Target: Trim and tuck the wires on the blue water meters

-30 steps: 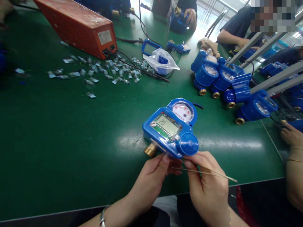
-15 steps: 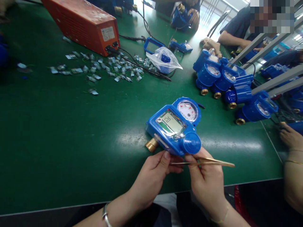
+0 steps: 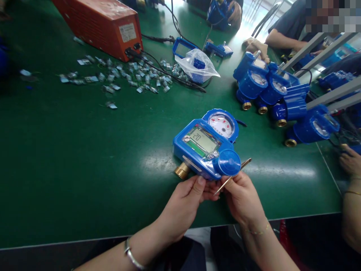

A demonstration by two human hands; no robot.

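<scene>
A blue water meter (image 3: 197, 145) lies on the green table in front of me, its small display reading 20 and its round dial at the far side. A brass threaded end sticks out at its left. My left hand (image 3: 187, 201) grips the meter's near edge, thumb on top and fingers curled beneath. Pinched in my right hand (image 3: 242, 197) is a pair of gold tweezers (image 3: 244, 164), slanting with the thin tip down toward my left fingertips. My right fingers are close under the meter's round blue cap (image 3: 229, 162); whether they touch it, I cannot tell.
An orange box-shaped machine (image 3: 113, 30) with cables stands at the back left. Several small silvery parts (image 3: 141, 75) lie scattered before it, beside a clear plastic bag (image 3: 197, 66). More blue meters (image 3: 252, 81) line the right. Co-workers' hands (image 3: 351, 160) show at the right and back.
The tweezers have swung from nearly level to a steep slant, with their broad end now up to the right. My right hand has turned; my left still holds the meter.
</scene>
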